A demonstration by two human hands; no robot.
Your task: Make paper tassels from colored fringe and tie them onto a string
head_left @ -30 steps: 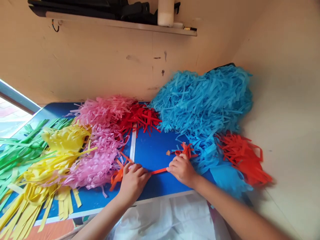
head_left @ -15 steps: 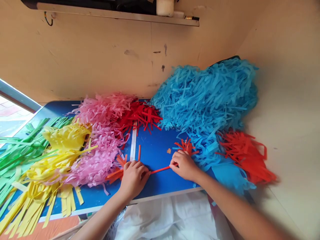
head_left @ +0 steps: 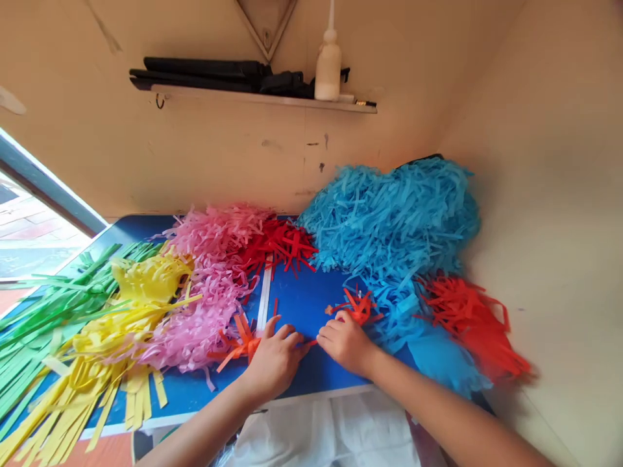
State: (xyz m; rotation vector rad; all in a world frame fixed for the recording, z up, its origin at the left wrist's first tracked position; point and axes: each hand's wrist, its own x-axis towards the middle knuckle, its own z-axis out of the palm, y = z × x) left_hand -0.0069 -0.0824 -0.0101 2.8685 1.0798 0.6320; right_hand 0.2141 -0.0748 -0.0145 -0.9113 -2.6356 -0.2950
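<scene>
On the blue table point(head_left: 302, 305) my left hand point(head_left: 277, 353) and my right hand point(head_left: 344, 340) meet, both pinching a thin red paper strip point(head_left: 307, 342) that is mostly hidden between their fingertips. Fringed red paper fans out to the left of my left hand point(head_left: 238, 340). A second red fringe point(head_left: 360, 306) lies just beyond my right hand. Both hands rest low on the table near its front edge.
Heaps of shredded paper cover the table: green point(head_left: 43, 318) and yellow point(head_left: 121, 324) at left, pink point(head_left: 209, 272), red point(head_left: 280, 243), a large blue heap point(head_left: 394, 220), red-orange point(head_left: 472, 324) at right. A wall shelf point(head_left: 253, 97) holds a white bottle point(head_left: 328, 61). White cloth point(head_left: 331, 434) hangs below the edge.
My hands have come together, so the red strip showing between them has shrunk to a short bit. The camera has tilted up, bringing the shelf and bottle into view.
</scene>
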